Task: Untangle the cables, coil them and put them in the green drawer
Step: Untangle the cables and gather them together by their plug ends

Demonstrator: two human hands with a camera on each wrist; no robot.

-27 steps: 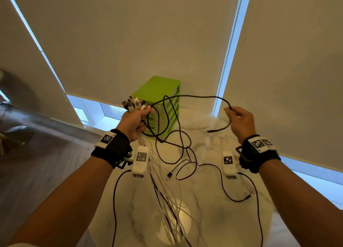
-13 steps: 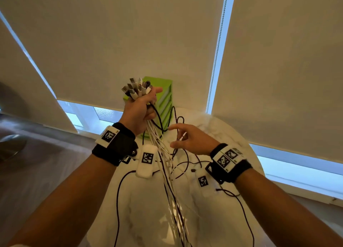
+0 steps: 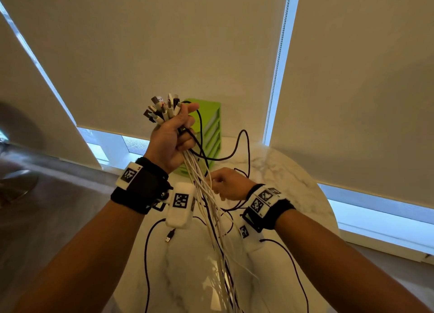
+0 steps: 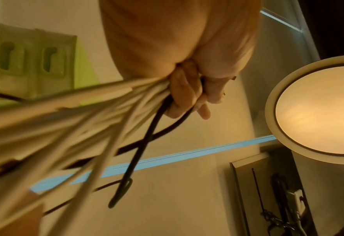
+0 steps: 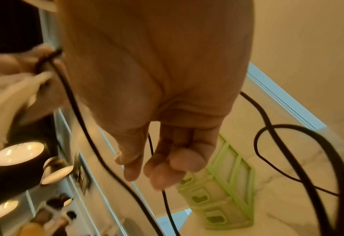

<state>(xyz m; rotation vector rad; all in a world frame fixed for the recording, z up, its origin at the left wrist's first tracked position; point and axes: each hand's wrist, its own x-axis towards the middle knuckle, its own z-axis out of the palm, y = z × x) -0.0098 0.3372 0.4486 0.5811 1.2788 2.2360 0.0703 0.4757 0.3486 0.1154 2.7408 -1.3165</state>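
Note:
My left hand (image 3: 185, 127) is raised above the table and grips a bundle of white and black cables (image 3: 204, 195) just under their plugs (image 3: 162, 110), which stick up from the fist. The cables hang from it down to the marble table (image 3: 293, 178). Below it, my right hand (image 3: 215, 183) pinches a thin black cable (image 5: 167, 202) between thumb and fingers (image 5: 162, 175). A thicker black cable (image 3: 244, 143) loops out to the right. The green drawer unit (image 3: 212, 129) stands behind my hands with its drawers closed. The left wrist view shows my fingers (image 4: 185, 95) curled round the cables (image 4: 86, 115).
A loose black cable end with a USB plug (image 3: 169, 237) lies on the table under my left wrist. Roller blinds (image 3: 164, 42) cover the windows behind the table. A lit lamp (image 4: 318, 111) shows in the left wrist view.
My left hand has lifted the bundle higher. My right hand left the black cable loop it held out to the right and came in under my left hand, where it now pinches a cable.

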